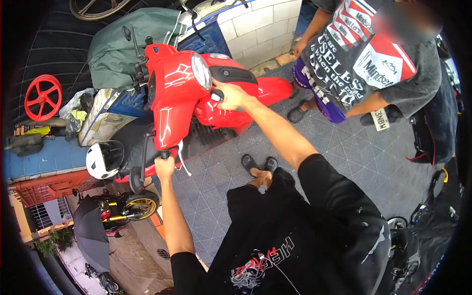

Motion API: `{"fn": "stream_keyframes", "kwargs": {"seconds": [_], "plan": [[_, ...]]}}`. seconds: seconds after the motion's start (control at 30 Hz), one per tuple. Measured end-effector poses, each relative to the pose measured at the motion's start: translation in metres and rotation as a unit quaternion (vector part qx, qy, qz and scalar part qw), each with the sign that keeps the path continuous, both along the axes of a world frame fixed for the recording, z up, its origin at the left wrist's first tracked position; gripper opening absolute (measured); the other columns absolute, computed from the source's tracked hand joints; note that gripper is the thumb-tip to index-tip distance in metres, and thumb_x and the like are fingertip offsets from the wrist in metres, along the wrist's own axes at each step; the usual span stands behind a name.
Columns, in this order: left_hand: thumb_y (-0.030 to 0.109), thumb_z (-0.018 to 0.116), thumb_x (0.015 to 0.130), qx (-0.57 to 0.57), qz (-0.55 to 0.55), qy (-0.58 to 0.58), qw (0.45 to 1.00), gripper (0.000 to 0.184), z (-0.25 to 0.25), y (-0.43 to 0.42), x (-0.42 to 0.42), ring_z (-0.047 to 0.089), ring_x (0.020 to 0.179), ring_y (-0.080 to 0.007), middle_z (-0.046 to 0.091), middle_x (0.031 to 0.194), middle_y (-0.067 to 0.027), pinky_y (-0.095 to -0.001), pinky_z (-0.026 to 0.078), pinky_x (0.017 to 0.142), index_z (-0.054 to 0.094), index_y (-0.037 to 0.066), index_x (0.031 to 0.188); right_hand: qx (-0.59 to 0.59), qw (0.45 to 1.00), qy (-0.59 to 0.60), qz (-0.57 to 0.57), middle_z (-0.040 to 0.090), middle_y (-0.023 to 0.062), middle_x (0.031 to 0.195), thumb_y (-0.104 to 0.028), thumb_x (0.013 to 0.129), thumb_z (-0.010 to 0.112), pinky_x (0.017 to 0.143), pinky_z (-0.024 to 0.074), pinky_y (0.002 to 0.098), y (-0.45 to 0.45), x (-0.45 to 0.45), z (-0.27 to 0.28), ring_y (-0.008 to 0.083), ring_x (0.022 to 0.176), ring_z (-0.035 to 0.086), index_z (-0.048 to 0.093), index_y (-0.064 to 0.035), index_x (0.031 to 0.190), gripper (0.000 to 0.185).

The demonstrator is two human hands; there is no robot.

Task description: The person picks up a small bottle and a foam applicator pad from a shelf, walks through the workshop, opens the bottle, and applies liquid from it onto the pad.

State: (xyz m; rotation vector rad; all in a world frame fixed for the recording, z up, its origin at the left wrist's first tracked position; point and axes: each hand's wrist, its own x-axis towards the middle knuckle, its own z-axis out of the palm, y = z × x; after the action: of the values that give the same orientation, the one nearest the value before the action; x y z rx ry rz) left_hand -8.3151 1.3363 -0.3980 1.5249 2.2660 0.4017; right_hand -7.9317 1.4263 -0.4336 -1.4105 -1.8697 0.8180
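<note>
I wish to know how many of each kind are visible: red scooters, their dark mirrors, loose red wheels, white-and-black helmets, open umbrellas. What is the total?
Shiny red scooter: 1
Its dark, rounded mirrors: 2
Loose red spoked wheel: 1
White-and-black helmet: 1
Open dark fabric umbrella: 1
Total: 6

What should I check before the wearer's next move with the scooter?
1. Left hand on the handlebar: ok, closed around its end.
2. Lever free of the fingers: ok, it stands apart from them.
3. Right hand placement: ok, at the front of the scooter; what the small black-and-white piece there is, cannot tell.
4. Other person well clear: not ok, standing close to the front fender.
5. Helmet secured: cannot tell, no fastening shows.
6. Stand down: cannot tell, not visible.
</note>
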Motion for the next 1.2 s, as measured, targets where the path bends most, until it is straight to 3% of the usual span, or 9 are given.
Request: {"fn": "stream_keyframes", "kwargs": {"seconds": [0.2,0.43,0.6,0.77,0.9,1.0,1.07,1.1,1.2], "plan": [[0.024,0.063,0.069,0.021,-0.004,0.03,0.999,0.029,-0.006,0.005,-0.007,0.07,0.073,-0.0418,0.066,0.069,-0.0274,-0.0495,0.051,0.071,0.067,-0.005,0.073,0.01,1.0,-0.009,0.005,0.03,0.0121,0.161,-0.016,0.063,0.07,0.095,0.0515,0.0473,0.006,0.009,-0.004,0.0378,0.114,0.063,0.071,-0.009,0.104,0.042],[0.024,0.062,0.07,0.025,-0.001,0.034,0.999,0.028,0.011,0.001,0.005,0.069,0.078,-0.0451,0.067,0.074,-0.0286,-0.0507,0.051,0.073,0.068,-0.003,0.074,-0.016,0.999,-0.014,-0.038,0.062,0.0215,0.129,-0.019,0.063,0.068,0.095,0.0509,0.0448,0.006,0.012,-0.01,0.0387,0.115,0.062,0.045,-0.0045,0.147,0.088],[0.024,0.063,0.07,0.016,-0.008,0.03,0.999,0.03,0.014,-0.001,0.006,0.069,0.082,-0.046,0.068,0.078,-0.0291,-0.0506,0.052,0.075,0.069,-0.003,0.078,-0.006,1.0,-0.021,-0.008,0.06,0.0278,0.129,-0.019,0.061,0.069,0.096,0.0511,0.0431,0.003,0.006,-0.011,0.0375,0.115,0.063,0.043,-0.0034,0.148,0.092],[0.027,0.064,0.071,0.006,0.012,0.037,0.999,0.033,0.011,0.003,0.002,0.069,0.087,-0.0452,0.069,0.084,-0.0287,-0.0502,0.052,0.078,0.071,-0.003,0.082,-0.078,0.995,0.011,-0.057,0.072,0.0201,0.086,-0.021,0.063,0.073,0.084,0.0532,0.0409,-0.012,0.013,0.01,0.032,0.094,0.07,0.038,-0.0037,0.152,0.097],[0.031,0.067,0.072,-0.022,0.015,0.025,0.999,0.04,0.016,0.002,0.004,0.069,0.094,-0.0448,0.07,0.091,-0.0297,-0.0502,0.052,0.083,0.072,-0.004,0.091,0.046,0.982,0.184,-0.018,0.072,0.0161,0.108,-0.01,0.069,0.071,0.088,0.0525,0.0354,-0.065,0.019,-0.023,0.0219,0.098,0.069,0.063,-0.0015,0.129,0.061],[0.029,0.067,0.07,-0.025,0.026,0.038,0.999,0.039,0.03,-0.004,0.012,0.069,0.095,-0.044,0.07,0.094,-0.0303,-0.049,0.054,0.084,0.073,-0.003,0.092,-0.139,0.946,0.293,-0.013,0.064,0.0003,0.079,-0.009,0.074,0.072,0.063,0.0503,0.0307,-0.166,0.038,-0.058,0.011,0.069,0.059,0.066,-0.0037,0.095,0.022],[0.029,0.066,0.07,-0.029,0.03,0.031,0.999,0.038,0.022,-0.006,0.004,0.069,0.096,-0.0426,0.07,0.095,-0.0294,-0.0484,0.054,0.085,0.074,-0.002,0.092,-0.332,0.919,0.206,-0.051,0.058,0.0003,0.06,-0.013,0.079,0.076,0.049,0.0445,0.0312,-0.26,0.058,-0.078,0.0109,0.052,0.053,0.061,-0.0041,0.076,0.018],[0.028,0.066,0.07,-0.016,0.026,0.025,0.999,0.038,0.025,-0.002,0.006,0.069,0.097,-0.0421,0.07,0.096,-0.0288,-0.0482,0.054,0.086,0.074,-0.001,0.092,-0.371,0.917,0.135,-0.056,0.06,0.0025,0.062,-0.01,0.076,0.076,0.049,0.0455,0.0312,-0.309,0.075,-0.105,0.0118,0.054,0.056,0.064,-0.0017,0.078,0.015],[0.028,0.065,0.07,-0.016,0.034,0.026,0.999,0.037,0.023,-0.002,0.004,0.069,0.099,-0.0416,0.071,0.098,-0.0282,-0.0475,0.054,0.088,0.075,0.0,0.093,-0.446,0.84,0.298,-0.083,0.072,0.012,0.079,-0.001,0.07,0.072,0.054,0.0509,0.0311,-0.42,0.108,-0.053,0.0152,0.061,0.065,0.069,0.0029,0.093,0.023]]}}
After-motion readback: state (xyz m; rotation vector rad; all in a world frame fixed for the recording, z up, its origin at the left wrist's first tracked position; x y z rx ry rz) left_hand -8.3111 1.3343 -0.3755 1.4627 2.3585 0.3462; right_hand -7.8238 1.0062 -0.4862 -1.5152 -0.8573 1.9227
